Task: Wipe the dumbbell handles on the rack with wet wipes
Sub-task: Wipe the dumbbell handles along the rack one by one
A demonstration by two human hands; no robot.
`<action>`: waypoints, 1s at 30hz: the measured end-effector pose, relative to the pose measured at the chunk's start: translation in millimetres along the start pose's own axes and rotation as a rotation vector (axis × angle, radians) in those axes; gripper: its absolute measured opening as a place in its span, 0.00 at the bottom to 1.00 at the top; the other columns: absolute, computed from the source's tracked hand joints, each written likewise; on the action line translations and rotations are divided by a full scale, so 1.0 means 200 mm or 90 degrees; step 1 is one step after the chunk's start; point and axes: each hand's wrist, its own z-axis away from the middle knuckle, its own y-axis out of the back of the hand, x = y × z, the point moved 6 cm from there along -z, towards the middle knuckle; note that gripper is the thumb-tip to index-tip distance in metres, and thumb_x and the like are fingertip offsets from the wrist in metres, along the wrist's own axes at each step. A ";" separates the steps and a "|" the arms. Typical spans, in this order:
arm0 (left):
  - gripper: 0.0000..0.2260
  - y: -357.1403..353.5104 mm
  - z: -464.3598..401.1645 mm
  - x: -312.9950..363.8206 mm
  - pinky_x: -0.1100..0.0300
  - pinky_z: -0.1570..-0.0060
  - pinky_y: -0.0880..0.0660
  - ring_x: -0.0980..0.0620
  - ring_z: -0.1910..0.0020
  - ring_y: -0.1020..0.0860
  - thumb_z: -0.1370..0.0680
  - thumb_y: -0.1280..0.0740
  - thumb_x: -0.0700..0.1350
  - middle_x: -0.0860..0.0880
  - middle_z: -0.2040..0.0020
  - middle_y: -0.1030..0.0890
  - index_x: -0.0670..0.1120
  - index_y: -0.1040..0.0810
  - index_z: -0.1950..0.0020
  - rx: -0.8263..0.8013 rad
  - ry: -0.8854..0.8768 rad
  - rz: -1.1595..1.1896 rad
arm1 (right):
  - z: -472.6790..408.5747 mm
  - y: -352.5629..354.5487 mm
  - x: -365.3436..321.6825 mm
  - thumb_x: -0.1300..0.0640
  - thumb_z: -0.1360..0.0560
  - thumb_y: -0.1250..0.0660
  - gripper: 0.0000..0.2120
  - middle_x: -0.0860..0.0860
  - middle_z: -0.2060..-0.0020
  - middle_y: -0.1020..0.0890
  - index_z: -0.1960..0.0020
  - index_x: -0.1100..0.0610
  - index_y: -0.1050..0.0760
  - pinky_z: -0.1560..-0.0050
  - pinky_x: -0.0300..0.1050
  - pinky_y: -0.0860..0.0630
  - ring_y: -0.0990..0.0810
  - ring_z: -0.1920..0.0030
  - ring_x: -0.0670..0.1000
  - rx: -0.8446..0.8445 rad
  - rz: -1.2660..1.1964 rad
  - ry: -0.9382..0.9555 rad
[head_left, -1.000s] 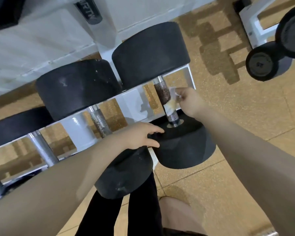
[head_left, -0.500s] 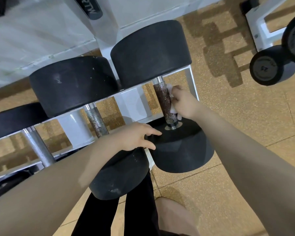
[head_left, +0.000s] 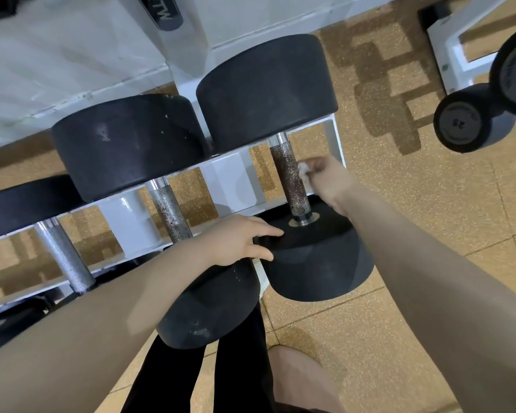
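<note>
Right hand (head_left: pixel 328 183) is pinching the wipe (head_left: pixel 304 168) against the handle (head_left: pixel 291 180); left hand (head_left: pixel 236 241) is resting flat, fingers apart, on the weight (head_left: pixel 316 263); neighbouring dumbbell (head_left: pixel 459 122) is reading "25".

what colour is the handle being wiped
Dark rusty brown with silver speckles, handle, seen in the head view.

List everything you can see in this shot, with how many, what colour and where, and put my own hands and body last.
dumbbells on the rack: three in view, black ends, metal handles; left, middle, right.
right handle: one, dark and rust-speckled, being wiped.
rack: one, white, under the dumbbells.
wet wipe: one, white, beside the right handle.
second rack: one, white, top right.
dumbbells on the second rack: two partly in view, black, top right.
floor: tan, speckled.
left hand: rests on the right dumbbell's near end.
right hand: pinches the wipe.
legs: black trousers, bottom centre.
</note>
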 end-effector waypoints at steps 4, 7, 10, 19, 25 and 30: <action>0.23 0.00 0.00 0.00 0.53 0.43 0.29 0.54 0.51 0.26 0.25 0.34 0.54 0.55 0.34 0.28 0.56 0.32 0.31 -0.003 -0.004 -0.003 | 0.02 0.05 0.06 0.70 0.23 0.43 0.12 0.53 0.54 0.20 0.51 0.60 0.23 0.62 0.38 0.29 0.24 0.61 0.47 -0.007 0.053 -0.056; 0.23 -0.01 0.00 -0.01 0.53 0.44 0.29 0.55 0.51 0.26 0.25 0.34 0.53 0.55 0.35 0.28 0.56 0.32 0.30 0.004 -0.002 -0.001 | -0.06 0.09 -0.09 0.69 0.23 0.43 0.11 0.49 0.65 0.23 0.61 0.57 0.31 0.77 0.31 0.34 0.25 0.74 0.39 0.107 -0.158 -0.019; 0.23 -0.01 0.00 0.00 0.55 0.45 0.28 0.55 0.53 0.26 0.25 0.34 0.53 0.55 0.36 0.28 0.55 0.31 0.30 0.017 -0.008 0.004 | -0.15 0.07 -0.15 0.64 0.22 0.41 0.12 0.48 0.64 0.29 0.63 0.53 0.35 0.69 0.34 0.33 0.29 0.70 0.43 0.171 -0.257 -0.024; 0.23 -0.02 0.00 -0.01 0.59 0.44 0.31 0.54 0.51 0.25 0.25 0.34 0.53 0.54 0.33 0.30 0.55 0.32 0.30 0.019 -0.002 0.012 | -0.05 0.04 0.09 0.67 0.23 0.40 0.12 0.56 0.60 0.19 0.41 0.63 0.26 0.66 0.40 0.25 0.24 0.69 0.50 0.059 0.008 -0.105; 0.23 -0.03 0.01 -0.02 0.56 0.41 0.30 0.53 0.49 0.24 0.24 0.34 0.51 0.54 0.32 0.30 0.54 0.32 0.30 0.030 0.007 0.036 | -0.05 0.03 -0.08 0.61 0.22 0.38 0.07 0.51 0.71 0.25 0.59 0.59 0.29 0.70 0.39 0.26 0.29 0.73 0.47 0.124 -0.236 0.001; 0.22 -0.03 0.02 -0.01 0.57 0.43 0.30 0.55 0.52 0.25 0.24 0.34 0.52 0.54 0.33 0.30 0.56 0.31 0.31 0.035 0.007 0.037 | 0.04 0.01 0.06 0.64 0.24 0.38 0.09 0.61 0.56 0.20 0.49 0.67 0.22 0.58 0.42 0.29 0.21 0.55 0.57 0.011 0.369 -0.037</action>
